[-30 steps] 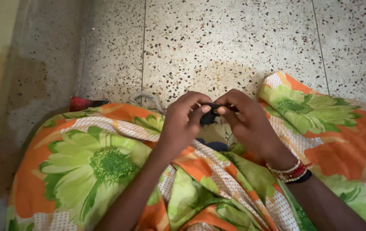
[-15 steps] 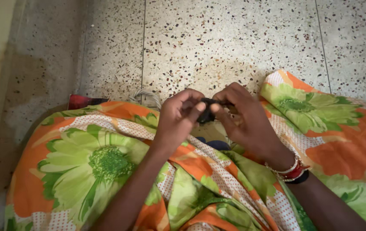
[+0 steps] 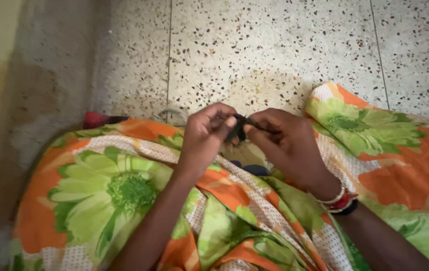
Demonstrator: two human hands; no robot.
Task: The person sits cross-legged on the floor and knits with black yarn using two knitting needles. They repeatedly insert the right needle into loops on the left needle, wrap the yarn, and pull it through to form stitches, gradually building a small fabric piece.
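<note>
Fingertips of the left hand (image 3: 205,136) and right hand (image 3: 283,141) are pinched shut on a small black object (image 3: 238,129), held taut between them above the flowered cloth (image 3: 119,190) for close handling.

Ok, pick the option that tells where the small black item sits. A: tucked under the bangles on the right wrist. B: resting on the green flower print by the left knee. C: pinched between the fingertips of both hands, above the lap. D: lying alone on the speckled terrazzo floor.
C: the small black item is pinched between the fingertips of the left hand and the right hand, held above the orange and green flowered cloth.
</note>
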